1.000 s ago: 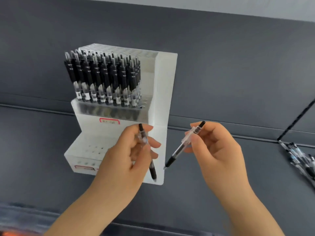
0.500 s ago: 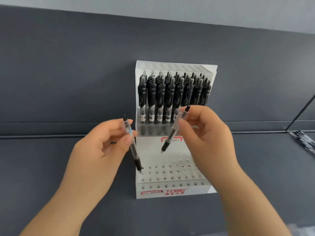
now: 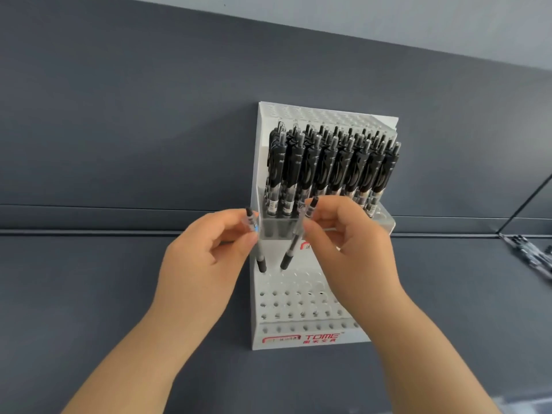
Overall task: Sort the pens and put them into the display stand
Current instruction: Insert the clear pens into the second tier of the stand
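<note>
Though small, stand's (image 3: 328, 116) red TOME logo (image 3: 322, 337)

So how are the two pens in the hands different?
The left-hand pen stands nearly upright; the right-hand pen leans, tip slanting left. The left-hand pen is by the display stand's left edge; the right-hand pen is further in. Both are clear with black grips, held tip down.

The left hand (image 3: 206, 258) pinches a near-upright pen (image 3: 260, 258) and the right hand (image 3: 349, 249) a tilted pen (image 3: 288, 258) (tip toward 7 o'clock) over the display stand (image 3: 298, 312) and its lower holes; black pens (image 3: 328, 168) fill its tier at 12 o'clock.
</note>
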Tool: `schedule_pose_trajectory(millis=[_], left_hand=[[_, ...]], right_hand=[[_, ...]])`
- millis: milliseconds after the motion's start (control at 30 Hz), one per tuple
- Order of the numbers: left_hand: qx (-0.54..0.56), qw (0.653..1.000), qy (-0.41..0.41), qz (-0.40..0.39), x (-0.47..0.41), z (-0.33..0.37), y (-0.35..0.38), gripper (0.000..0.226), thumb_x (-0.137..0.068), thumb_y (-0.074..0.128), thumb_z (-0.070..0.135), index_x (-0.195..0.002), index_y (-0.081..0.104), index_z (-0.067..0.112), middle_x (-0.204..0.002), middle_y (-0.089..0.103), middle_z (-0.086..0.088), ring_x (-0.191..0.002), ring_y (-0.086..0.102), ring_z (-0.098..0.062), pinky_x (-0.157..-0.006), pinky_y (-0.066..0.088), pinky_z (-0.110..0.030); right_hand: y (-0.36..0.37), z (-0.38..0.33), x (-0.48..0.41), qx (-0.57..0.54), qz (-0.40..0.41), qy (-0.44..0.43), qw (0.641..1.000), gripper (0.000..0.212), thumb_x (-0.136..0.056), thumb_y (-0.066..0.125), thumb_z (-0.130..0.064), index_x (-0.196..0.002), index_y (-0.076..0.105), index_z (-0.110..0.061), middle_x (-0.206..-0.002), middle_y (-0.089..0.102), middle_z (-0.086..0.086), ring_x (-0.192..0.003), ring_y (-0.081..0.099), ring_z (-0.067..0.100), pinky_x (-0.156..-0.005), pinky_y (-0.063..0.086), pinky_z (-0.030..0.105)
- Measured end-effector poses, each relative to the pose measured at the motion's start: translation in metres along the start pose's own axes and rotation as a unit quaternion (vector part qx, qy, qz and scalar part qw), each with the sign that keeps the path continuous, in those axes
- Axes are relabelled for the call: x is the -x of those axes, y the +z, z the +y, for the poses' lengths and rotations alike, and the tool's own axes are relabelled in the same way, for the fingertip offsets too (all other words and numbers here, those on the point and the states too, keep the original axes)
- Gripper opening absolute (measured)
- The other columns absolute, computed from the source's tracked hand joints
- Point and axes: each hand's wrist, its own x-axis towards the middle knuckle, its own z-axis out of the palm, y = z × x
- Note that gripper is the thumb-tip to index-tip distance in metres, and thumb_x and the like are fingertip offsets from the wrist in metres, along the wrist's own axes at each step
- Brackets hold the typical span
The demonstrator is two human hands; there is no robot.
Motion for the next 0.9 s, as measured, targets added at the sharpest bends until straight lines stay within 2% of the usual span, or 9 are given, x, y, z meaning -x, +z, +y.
schedule_pose_trajectory(millis=[233,500,767,900], left_hand=[[-0.069,0.996,-0.004,-0.047,-0.009,-0.008,0.007,0.021,-0.080,0.071,0.015,-0.096,0.068,0.029,-0.082,0.068,0.020,-0.082,0.061,0.011,-0.070,0.041,0.001],[-0.157,0.982,-0.026,-0.097,-0.017,-0.019,0.011,0.007,-0.080,0.073,0.026,-0.085,0.071,0.030,-0.078,0.067,0.020,-0.078,0.057,0.014,-0.066,0.038,0.003],[-0.206,0.972,-0.015,-0.108,-0.020,-0.023,0.011,0.007,-0.081,0.069,0.035,-0.086,0.071,0.031,-0.080,0.067,0.019,-0.073,0.058,0.007,-0.065,0.039,-0.001],[-0.221,0.969,0.004,-0.111,-0.019,-0.024,0.010,0.010,-0.082,0.067,0.037,-0.087,0.072,0.030,-0.080,0.067,0.018,-0.074,0.058,0.005,-0.064,0.041,-0.004]], right_hand=[[0.003,0.003,0.001,0.012,0.001,-0.011,1.000,0.029,-0.086,0.064,-0.013,-0.089,0.052,-0.040,-0.083,0.062,-0.021,-0.083,0.061,-0.003,-0.076,0.046,0.006],[0.010,0.009,0.005,0.039,0.003,-0.024,0.999,0.021,-0.085,0.065,-0.009,-0.104,0.061,-0.019,-0.086,0.061,-0.019,-0.086,0.058,-0.004,-0.076,0.045,0.005],[0.018,0.013,0.008,0.122,-0.030,-0.033,0.991,0.017,-0.085,0.065,-0.010,-0.101,0.064,-0.015,-0.083,0.064,-0.008,-0.080,0.059,0.007,-0.077,0.049,0.018],[0.022,0.016,0.007,0.177,-0.042,-0.033,0.983,0.012,-0.085,0.065,-0.011,-0.097,0.065,-0.010,-0.080,0.066,0.000,-0.075,0.062,0.018,-0.072,0.054,0.035]])
